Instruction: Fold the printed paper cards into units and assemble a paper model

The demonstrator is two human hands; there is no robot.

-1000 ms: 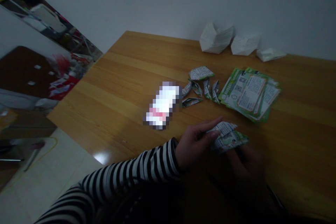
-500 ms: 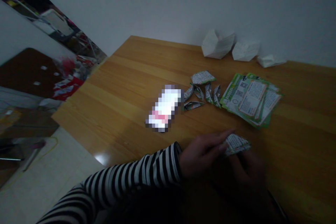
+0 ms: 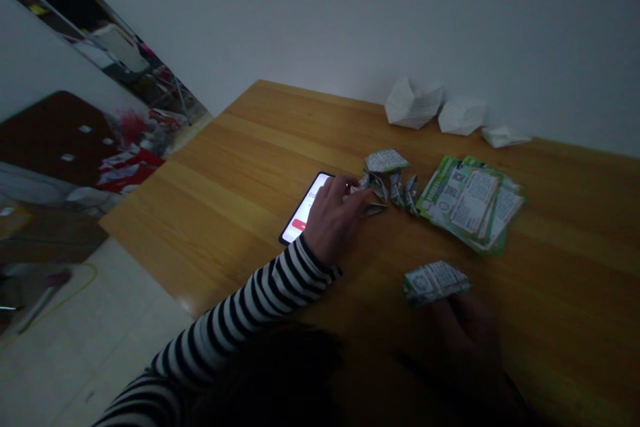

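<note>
My left hand (image 3: 333,217), in a black-and-white striped sleeve, reaches over the right side of a phone (image 3: 299,225) with a lit screen. Its thumb and forefinger pinch about a small folded paper piece (image 3: 353,192), partly hidden by the fingers. Close by lie several more folded printed pieces (image 3: 397,188), and a wider folded one (image 3: 387,160) sits behind them. Nearer to me, my right hand (image 3: 465,327) grips a folded paper unit (image 3: 436,281) with green edges from below. That hand is dark and partly blurred.
A fanned stack of green-and-white printed sheets (image 3: 470,203) lies to the right on the wooden table (image 3: 240,167). Three white folded paper forms (image 3: 413,103) stand along the wall. Beyond the table's left edge are the floor and a pile of red and white bags (image 3: 130,163).
My left hand has let go of the folded unit and moved left and away from me to the small pieces by the phone. My right hand keeps the unit.
</note>
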